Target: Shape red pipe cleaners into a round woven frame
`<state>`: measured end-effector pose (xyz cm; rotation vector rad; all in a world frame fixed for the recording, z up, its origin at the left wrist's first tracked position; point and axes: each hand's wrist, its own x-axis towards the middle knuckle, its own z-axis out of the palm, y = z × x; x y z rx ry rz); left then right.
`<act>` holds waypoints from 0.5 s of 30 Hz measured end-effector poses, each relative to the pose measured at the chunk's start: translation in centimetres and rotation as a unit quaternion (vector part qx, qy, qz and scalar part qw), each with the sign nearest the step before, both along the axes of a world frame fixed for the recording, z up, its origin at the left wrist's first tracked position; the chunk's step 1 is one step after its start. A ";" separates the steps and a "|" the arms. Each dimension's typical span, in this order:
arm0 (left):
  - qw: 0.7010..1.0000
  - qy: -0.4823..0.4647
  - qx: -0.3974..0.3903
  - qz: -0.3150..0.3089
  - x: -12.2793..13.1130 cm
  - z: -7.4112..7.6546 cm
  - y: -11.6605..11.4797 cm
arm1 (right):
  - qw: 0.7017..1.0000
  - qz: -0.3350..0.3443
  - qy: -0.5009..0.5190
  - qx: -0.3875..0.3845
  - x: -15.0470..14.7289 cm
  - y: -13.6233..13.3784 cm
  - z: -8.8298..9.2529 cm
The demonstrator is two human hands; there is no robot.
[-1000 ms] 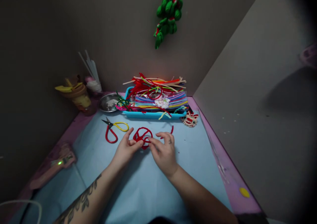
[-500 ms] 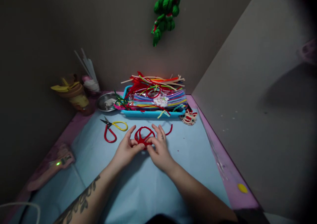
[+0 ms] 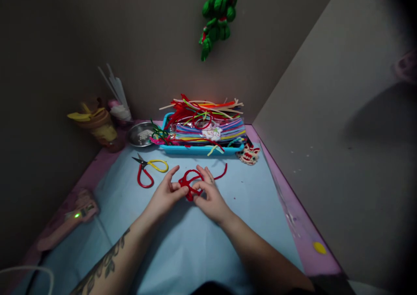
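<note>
A red pipe-cleaner shape (image 3: pixel 190 184), a ring with crossing strands, sits between my two hands above the light blue mat (image 3: pixel 182 247). My left hand (image 3: pixel 166 195) pinches its left side with thumb and fingers. On the right, my right hand (image 3: pixel 208 196) pinches it too, fingers curled over the lower edge. A loose red pipe-cleaner end (image 3: pixel 221 173) curves away beyond my right hand. Red-and-yellow scissors (image 3: pixel 148 169) lie just left of my left hand.
A blue tray (image 3: pixel 198 149) heaped with coloured pipe cleaners stands at the back. Left of it are a small metal dish (image 3: pixel 140 134) and a cup (image 3: pixel 97 127). A small red-white figure (image 3: pixel 249 154) lies by the tray; a glue gun (image 3: pixel 67 223) rests at left.
My hands drew closer together on the red shape and pressed it smaller. The ring is now more folded and lifted slightly toward me.
</note>
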<state>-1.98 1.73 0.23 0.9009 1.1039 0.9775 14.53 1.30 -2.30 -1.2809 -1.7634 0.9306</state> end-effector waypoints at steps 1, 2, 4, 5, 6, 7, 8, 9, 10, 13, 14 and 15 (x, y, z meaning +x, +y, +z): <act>1.000 -0.006 -0.006 0.002 0.1 0.1 0.0 | 1.000 -0.008 -0.010 0.025 -0.1 -0.1 -0.1; 1.000 -0.011 -0.013 0.007 0.1 0.1 -0.1 | 0.998 -0.019 -0.020 0.056 -0.1 -0.2 -0.1; 0.999 -0.021 -0.029 0.018 0.2 0.3 -0.1 | 0.990 -0.049 -0.029 0.132 -0.2 -0.3 -0.2; 0.999 -0.027 -0.037 0.021 0.2 0.4 -0.1 | 0.982 -0.066 -0.029 0.172 -0.2 -0.4 -0.3; 0.998 -0.033 -0.043 0.022 0.3 0.5 -0.1 | 0.974 -0.081 -0.029 0.211 -0.2 -0.4 -0.3; 0.998 -0.040 -0.049 0.020 0.3 0.5 -0.1 | 0.964 -0.091 -0.032 0.248 -0.1 -0.4 -0.3; 0.997 -0.047 -0.053 0.017 0.3 0.5 -0.1 | 0.955 -0.094 -0.039 0.280 0.0 -0.5 -0.3; 0.997 -0.053 -0.057 0.015 0.3 0.5 -0.1 | 0.946 -0.094 -0.049 0.307 0.1 -0.5 -0.2; 0.997 -0.057 -0.059 0.014 0.3 0.4 -0.1 | 0.938 -0.090 -0.060 0.328 0.2 -0.6 -0.2; 0.997 -0.050 -0.050 0.024 0.4 0.2 -0.2 | 0.925 -0.075 -0.076 0.365 0.3 -0.7 0.0; 0.998 -0.043 -0.040 0.031 0.5 0.1 -0.3 | 0.925 -0.073 -0.073 0.365 0.2 -0.7 0.0; 0.998 -0.035 -0.027 0.040 0.6 0.1 -0.3 | 0.929 -0.073 -0.066 0.356 0.0 -0.7 0.0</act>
